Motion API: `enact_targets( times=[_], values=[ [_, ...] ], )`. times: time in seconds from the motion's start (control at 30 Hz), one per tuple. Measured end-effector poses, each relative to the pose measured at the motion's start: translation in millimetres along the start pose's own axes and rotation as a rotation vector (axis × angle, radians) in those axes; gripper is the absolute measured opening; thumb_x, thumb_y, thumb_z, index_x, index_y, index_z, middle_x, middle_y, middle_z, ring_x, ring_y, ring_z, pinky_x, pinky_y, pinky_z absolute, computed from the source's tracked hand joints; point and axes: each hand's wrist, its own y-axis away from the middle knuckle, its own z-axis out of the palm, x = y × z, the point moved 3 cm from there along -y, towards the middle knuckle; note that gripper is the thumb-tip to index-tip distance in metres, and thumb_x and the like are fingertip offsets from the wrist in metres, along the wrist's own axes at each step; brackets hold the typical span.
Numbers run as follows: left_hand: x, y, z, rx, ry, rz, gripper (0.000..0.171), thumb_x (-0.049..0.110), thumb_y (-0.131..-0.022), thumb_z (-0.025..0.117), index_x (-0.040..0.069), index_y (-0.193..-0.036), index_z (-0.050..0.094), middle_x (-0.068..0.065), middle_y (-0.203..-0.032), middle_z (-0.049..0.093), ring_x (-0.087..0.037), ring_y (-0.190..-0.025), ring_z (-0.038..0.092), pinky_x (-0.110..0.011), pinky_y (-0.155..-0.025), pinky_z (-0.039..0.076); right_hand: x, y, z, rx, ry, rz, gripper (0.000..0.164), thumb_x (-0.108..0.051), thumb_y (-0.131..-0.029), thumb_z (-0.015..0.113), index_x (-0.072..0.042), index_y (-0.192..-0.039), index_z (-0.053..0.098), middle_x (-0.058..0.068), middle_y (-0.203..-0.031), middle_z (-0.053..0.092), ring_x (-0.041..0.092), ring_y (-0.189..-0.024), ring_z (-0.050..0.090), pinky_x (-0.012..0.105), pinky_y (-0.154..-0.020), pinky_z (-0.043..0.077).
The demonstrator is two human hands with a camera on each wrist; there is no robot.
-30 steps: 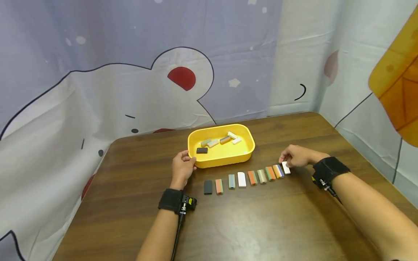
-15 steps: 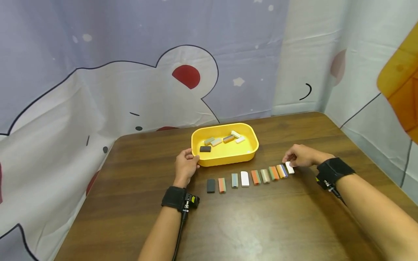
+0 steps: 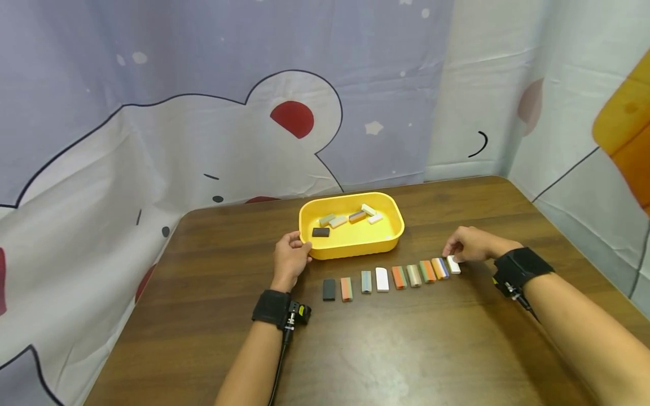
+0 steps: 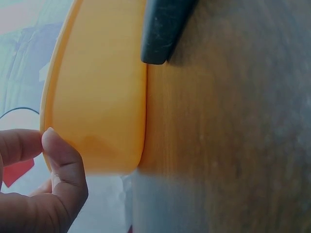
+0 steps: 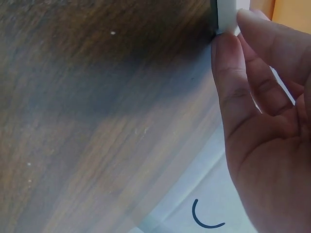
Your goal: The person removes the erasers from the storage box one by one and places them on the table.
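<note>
My left hand [image 3: 291, 260] pinches the left front rim of a yellow plastic tray [image 3: 350, 251], thumb outside and a fingertip over the edge; the left wrist view shows thumb [image 4: 63, 150] and finger meeting at this rim. Over on the right, my right hand [image 3: 472, 244] holds a small white block [image 3: 454, 265] at the right end of a row on the table. The right wrist view shows thumb and fingertips on the end of this white block [image 5: 227, 17]. Beside it lies an orange, white and blue striped block [image 3: 439, 269].
The row runs leftward through several striped blocks, a larger white block [image 3: 382, 279] and a dark block [image 3: 329, 290] at its left end. Several more blocks lie inside the tray, among them a black block [image 3: 320, 232]. A patterned curtain [image 3: 228, 152] hangs behind the wooden table [image 3: 381, 349].
The head view has shifted slightly, so everything appears a little further right. Both hands keep their holds, the left on the tray rim and the right on the white block.
</note>
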Motion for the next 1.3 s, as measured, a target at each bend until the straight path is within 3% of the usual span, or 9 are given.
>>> enact_targets(
  times=[0.4,0.57,0.77,0.9,1.13,1.3],
  values=[
    [-0.6,-0.1,0.6,-0.009,0.005,0.009,0.046,0.005,-0.091,0.065,-0.001,-0.135,0.052,-0.016,-0.102,0.058,-0.021,-0.074,0.059,-0.032,-0.065,0.059,-2,2,-2,0.005,-0.012,-0.013,0.017,0.008,-0.076,0.072,0.0,-0.092,0.072,0.001,-0.087,0.069,0.016,-0.079,0.063,0.027,-0.067,0.054],
    [1.2,0.9,0.8,-0.017,0.017,0.008,0.046,0.004,-0.091,0.065,-0.002,-0.134,0.052,-0.016,-0.102,0.058,-0.021,-0.074,0.059,-0.03,-0.063,0.058,-8,-1,-8,0.061,0.018,-0.017,0.012,0.004,-0.081,0.071,-0.002,-0.091,0.071,0.001,-0.085,0.069,0.018,-0.078,0.064,0.033,-0.07,0.056],
    [0.9,0.4,-0.8,-0.012,0.019,0.003,0.046,0.005,-0.092,0.065,-0.001,-0.135,0.051,-0.016,-0.102,0.057,-0.021,-0.074,0.059,-0.039,-0.07,0.059,-36,-17,-26,0.191,0.086,-0.029,0.004,-0.003,-0.088,0.067,-0.003,-0.089,0.071,0.0,-0.083,0.068,0.019,-0.079,0.064,0.041,-0.072,0.056],
    [0.2,-0.3,-2.2,-0.005,0.016,0.011,0.046,0.005,-0.092,0.065,-0.002,-0.135,0.051,-0.015,-0.101,0.058,-0.021,-0.073,0.059,-0.042,-0.071,0.059,-61,-35,-36,0.215,0.102,-0.046,0.004,-0.007,-0.09,0.067,-0.005,-0.089,0.071,0.0,-0.083,0.067,0.022,-0.08,0.064,0.041,-0.072,0.055],
    [-1.1,-1.0,-1.9,-0.003,0.033,0.022,0.046,0.004,-0.091,0.065,-0.002,-0.135,0.051,-0.016,-0.1,0.058,-0.02,-0.071,0.059,-0.041,-0.07,0.059,-102,-70,-44,0.17,0.149,-0.046,0.009,-0.013,-0.09,0.068,-0.005,-0.095,0.07,0.005,-0.089,0.065,0.025,-0.085,0.061,0.043,-0.075,0.053],
    [-1.5,2.0,-0.6,-0.009,0.037,0.011,0.046,0.004,-0.091,0.065,-0.003,-0.135,0.051,-0.016,-0.1,0.058,-0.019,-0.071,0.059,-0.044,-0.072,0.059,-125,-92,-35,0.063,0.15,-0.036,0.023,-0.019,-0.093,0.066,-0.002,-0.107,0.067,0.017,-0.105,0.063,0.035,-0.1,0.058,0.047,-0.084,0.051]
  ],
)
